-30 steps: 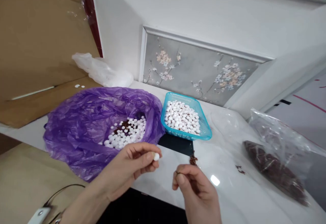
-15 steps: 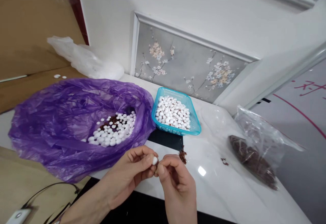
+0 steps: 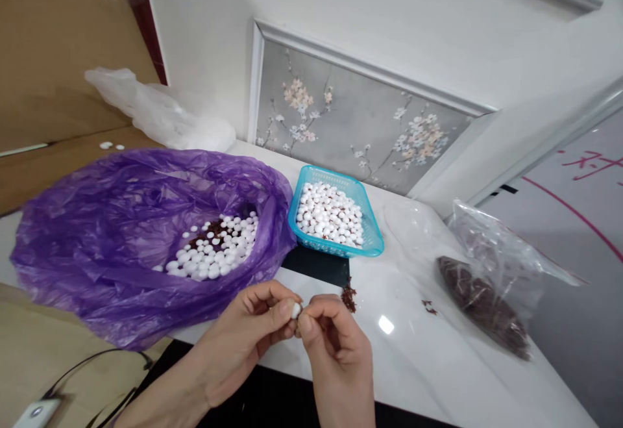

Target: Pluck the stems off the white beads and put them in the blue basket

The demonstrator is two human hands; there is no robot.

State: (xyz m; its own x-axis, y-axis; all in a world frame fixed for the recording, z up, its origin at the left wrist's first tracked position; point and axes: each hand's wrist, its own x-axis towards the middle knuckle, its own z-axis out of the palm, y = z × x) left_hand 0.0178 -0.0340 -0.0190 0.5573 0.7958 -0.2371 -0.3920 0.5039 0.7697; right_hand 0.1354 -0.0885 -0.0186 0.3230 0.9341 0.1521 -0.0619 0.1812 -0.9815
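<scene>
Between thumb and fingers my left hand [image 3: 257,324] pinches a small white ball [image 3: 295,310]. The fingertips of my right hand [image 3: 335,343] are pinched together against the ball's right side; whatever they hold there is hidden. Beyond my hands, a blue plastic basket [image 3: 374,233] holds many white balls with brown bits among them. To the left lies a spread purple plastic bag [image 3: 97,220] with more white balls and dark brown shreds inside. A small pile of brown shreds [image 3: 348,297] sits on the white tabletop [image 3: 403,376] just past my right hand.
A clear bag of brown material [image 3: 481,304] lies at the right, near a few loose shreds [image 3: 429,307]. A white plastic bag [image 3: 165,113] rests behind the purple one. A framed flower panel [image 3: 360,110] backs the table. A black cable [image 3: 97,355] runs at lower left.
My right fingertips have come slightly closer over the white ball, so less of it shows. The view has shifted a little; everything else stays in place.
</scene>
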